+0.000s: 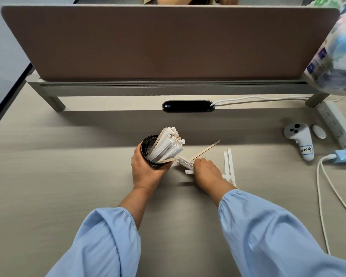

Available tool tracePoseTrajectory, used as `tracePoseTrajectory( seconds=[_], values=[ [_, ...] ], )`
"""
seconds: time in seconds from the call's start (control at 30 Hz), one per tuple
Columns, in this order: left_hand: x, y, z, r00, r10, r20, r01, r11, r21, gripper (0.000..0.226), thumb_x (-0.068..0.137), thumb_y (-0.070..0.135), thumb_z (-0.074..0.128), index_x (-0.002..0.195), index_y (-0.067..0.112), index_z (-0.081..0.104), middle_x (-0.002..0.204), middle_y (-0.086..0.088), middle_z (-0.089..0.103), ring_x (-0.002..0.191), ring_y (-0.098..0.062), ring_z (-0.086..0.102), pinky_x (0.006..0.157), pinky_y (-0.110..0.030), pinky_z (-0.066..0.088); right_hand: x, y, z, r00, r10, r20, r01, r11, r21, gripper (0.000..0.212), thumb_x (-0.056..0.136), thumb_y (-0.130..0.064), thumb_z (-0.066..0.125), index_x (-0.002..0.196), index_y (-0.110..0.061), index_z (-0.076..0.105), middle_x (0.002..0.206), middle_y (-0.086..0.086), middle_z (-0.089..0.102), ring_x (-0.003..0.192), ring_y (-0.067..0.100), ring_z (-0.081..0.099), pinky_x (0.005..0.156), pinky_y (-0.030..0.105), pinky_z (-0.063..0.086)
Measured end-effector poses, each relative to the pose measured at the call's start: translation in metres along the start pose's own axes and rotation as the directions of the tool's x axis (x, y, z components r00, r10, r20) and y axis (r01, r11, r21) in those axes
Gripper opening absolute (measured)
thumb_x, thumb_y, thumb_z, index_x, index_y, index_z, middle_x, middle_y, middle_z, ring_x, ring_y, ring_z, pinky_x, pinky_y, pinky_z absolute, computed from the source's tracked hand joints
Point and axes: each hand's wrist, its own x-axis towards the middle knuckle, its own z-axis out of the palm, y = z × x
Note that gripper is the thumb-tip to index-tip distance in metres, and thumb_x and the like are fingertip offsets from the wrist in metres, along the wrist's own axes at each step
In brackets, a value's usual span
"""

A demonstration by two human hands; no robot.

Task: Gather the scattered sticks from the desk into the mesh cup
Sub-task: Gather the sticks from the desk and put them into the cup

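A black mesh cup (pixel 150 150) stands mid-desk, tilted to the right, with my left hand (pixel 146 168) wrapped around its near side. Several paper-wrapped sticks (pixel 166 145) and a bare wooden one fill it and lean out to the right. Just right of the cup, my right hand (pixel 207 172) rests on the desk with its fingers closed on a small bunch of wrapped sticks (pixel 185 163). A bare wooden stick (pixel 205 149) lies slanted behind that hand. Two or three white wrapped sticks (pixel 228 164) lie on the desk to its right, partly hidden by my wrist.
A brown partition on a grey shelf (pixel 168 84) runs across the back, with a black device (pixel 188 106) and white cable under it. At the right lie a white controller (pixel 300 139), a small white oval object (pixel 319 131), a power strip (pixel 336 124), a blue adapter (pixel 345 155) and cables (pixel 322 196).
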Motion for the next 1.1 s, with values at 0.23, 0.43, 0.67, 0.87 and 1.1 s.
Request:
tracePoseTrajectory(
  seconds=[0.23, 0.43, 0.67, 0.87, 1.1],
  values=[
    [0.000, -0.001, -0.001, 1.000, 0.013, 0.023, -0.013, 1.000, 0.003, 0.089, 0.042, 0.050, 0.080, 0.120, 0.022, 0.047, 0.117, -0.002, 0.059, 0.109, -0.022, 0.055, 0.096, -0.047, 0.045, -0.007, 0.002, 0.005, 0.997, -0.028, -0.067, 0.030, 0.999, 0.021, 0.030, 0.093, -0.001, 0.029, 0.121, -0.003, 0.040, 0.124, 0.020, 0.049, 0.111, 0.037, 0.049, 0.090, 0.042, 0.041],
    [-0.002, 0.000, -0.003, 1.000, 0.008, 0.021, -0.008, 1.000, -0.011, 0.092, 0.041, 0.052, 0.078, 0.121, 0.021, 0.046, 0.119, -0.002, 0.057, 0.112, -0.022, 0.052, 0.098, -0.046, 0.043, -0.009, 0.017, -0.017, 0.979, 0.011, -0.204, 0.060, 0.939, 0.339, 0.025, 0.089, -0.003, 0.042, 0.114, -0.003, 0.042, 0.115, 0.018, 0.047, 0.094, 0.040, 0.055, 0.075, 0.038, 0.041],
    [-0.002, 0.002, 0.001, 0.997, 0.058, 0.052, -0.057, 0.998, -0.011, 0.082, 0.043, 0.045, 0.080, 0.117, 0.031, 0.047, 0.117, 0.002, 0.058, 0.110, -0.023, 0.053, 0.095, -0.047, 0.045, -0.017, 0.034, -0.060, 0.805, 0.399, -0.438, 0.342, 0.291, 0.893, 0.022, 0.084, -0.010, 0.067, 0.075, -0.022, 0.051, 0.065, 0.001, 0.054, 0.053, 0.006, 0.054, 0.057, 0.023, 0.046],
    [-0.011, 0.003, 0.006, 0.995, 0.097, 0.036, -0.095, 0.995, -0.038, 0.082, 0.044, 0.046, 0.079, 0.117, 0.033, 0.046, 0.118, 0.002, 0.058, 0.111, -0.022, 0.052, 0.097, -0.046, 0.044, -0.018, 0.027, -0.053, 0.791, 0.311, -0.527, 0.483, 0.212, 0.849, 0.026, 0.083, -0.003, 0.067, 0.068, -0.020, 0.055, 0.061, -0.003, 0.058, 0.056, 0.007, 0.058, 0.064, 0.023, 0.053],
    [-0.014, -0.002, 0.008, 0.996, 0.089, 0.027, -0.088, 0.996, -0.035, 0.087, 0.043, 0.049, 0.077, 0.121, 0.024, 0.046, 0.121, 0.000, 0.056, 0.113, -0.023, 0.051, 0.098, -0.044, 0.043, -0.009, 0.024, -0.023, 0.812, 0.341, -0.473, 0.451, 0.146, 0.880, 0.041, 0.079, 0.004, 0.070, 0.108, -0.018, 0.051, 0.070, 0.000, 0.057, 0.059, -0.001, 0.057, 0.070, 0.023, 0.053]
  ],
)
